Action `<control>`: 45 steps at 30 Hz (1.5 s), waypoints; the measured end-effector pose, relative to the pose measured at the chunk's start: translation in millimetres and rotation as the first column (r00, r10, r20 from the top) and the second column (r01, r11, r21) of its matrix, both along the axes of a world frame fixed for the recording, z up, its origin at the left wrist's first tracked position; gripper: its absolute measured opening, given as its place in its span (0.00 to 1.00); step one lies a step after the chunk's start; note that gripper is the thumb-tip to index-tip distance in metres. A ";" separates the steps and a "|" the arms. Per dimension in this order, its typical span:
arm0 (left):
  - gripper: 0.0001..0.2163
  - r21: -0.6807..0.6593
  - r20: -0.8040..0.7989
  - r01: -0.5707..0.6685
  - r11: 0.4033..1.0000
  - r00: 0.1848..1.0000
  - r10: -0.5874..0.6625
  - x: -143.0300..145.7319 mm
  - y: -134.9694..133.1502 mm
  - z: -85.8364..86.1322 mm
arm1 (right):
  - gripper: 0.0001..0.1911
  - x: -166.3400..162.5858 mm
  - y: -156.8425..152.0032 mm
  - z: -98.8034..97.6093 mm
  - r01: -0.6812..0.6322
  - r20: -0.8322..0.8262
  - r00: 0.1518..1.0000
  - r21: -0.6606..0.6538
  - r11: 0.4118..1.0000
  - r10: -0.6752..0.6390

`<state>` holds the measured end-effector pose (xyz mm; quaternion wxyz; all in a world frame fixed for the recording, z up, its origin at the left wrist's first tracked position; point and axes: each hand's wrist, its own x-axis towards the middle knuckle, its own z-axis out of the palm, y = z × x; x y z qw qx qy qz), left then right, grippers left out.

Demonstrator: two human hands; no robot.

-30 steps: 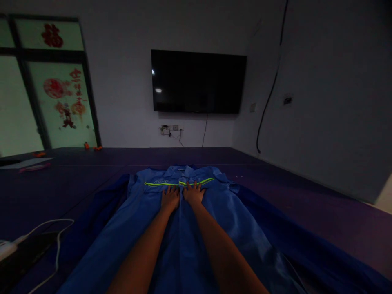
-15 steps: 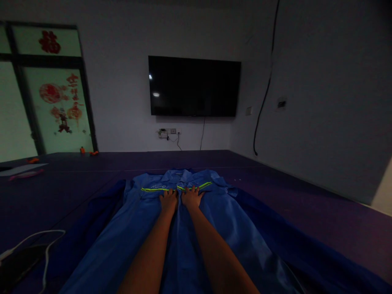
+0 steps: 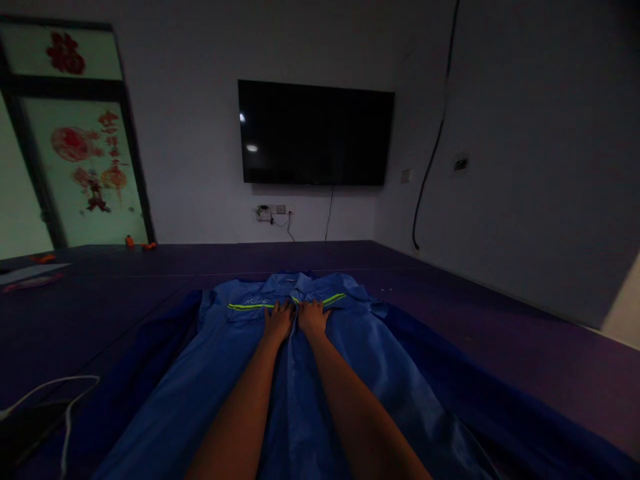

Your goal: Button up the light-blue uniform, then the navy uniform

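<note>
A blue work shirt (image 3: 370,360) lies spread out, front up, its collar at the far end. Its darker blue sleeves reach out to both sides, and a yellow-green stripe crosses each chest pocket. My left hand (image 3: 279,323) rests on the chest just left of the button placket (image 3: 291,360), fingers stretched forward on the cloth. Opposite it, my right hand (image 3: 313,319) lies on the other chest panel with its fingers apart, close to the placket. Both palms face down; the thumbs and cloth beneath them are partly hidden.
The shirt lies on a dark purple surface (image 3: 480,300). At the near left are a white cable (image 3: 70,380) and a dark object (image 3: 35,430). Small orange items (image 3: 149,246) sit far left. A television (image 3: 315,133) hangs on the wall.
My left hand has shifted slightly right and forward, turning toward the placket. My right hand has moved only a little, inward. The view has tilted slightly.
</note>
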<state>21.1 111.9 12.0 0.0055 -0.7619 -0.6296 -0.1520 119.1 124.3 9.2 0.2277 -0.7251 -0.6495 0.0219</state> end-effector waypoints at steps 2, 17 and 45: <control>0.19 -0.005 0.009 0.000 1.000 1.000 0.000 -0.2 -0.6 0.4 | 0.25 0.1 1.0 -1.4 0.001 -0.002 1.000 0.007 1.000 -0.001; 0.18 0.002 0.017 0.017 1.000 1.000 -0.017 -1.4 3.9 -4.1 | 0.23 1.2 1.8 -2.4 -0.016 -0.020 1.000 0.003 1.000 0.016; 0.18 0.028 0.004 0.009 1.000 1.000 -0.009 -1.9 -2.2 -2.5 | 0.24 1.9 1.0 -2.3 -0.020 -0.014 1.000 0.001 1.000 0.020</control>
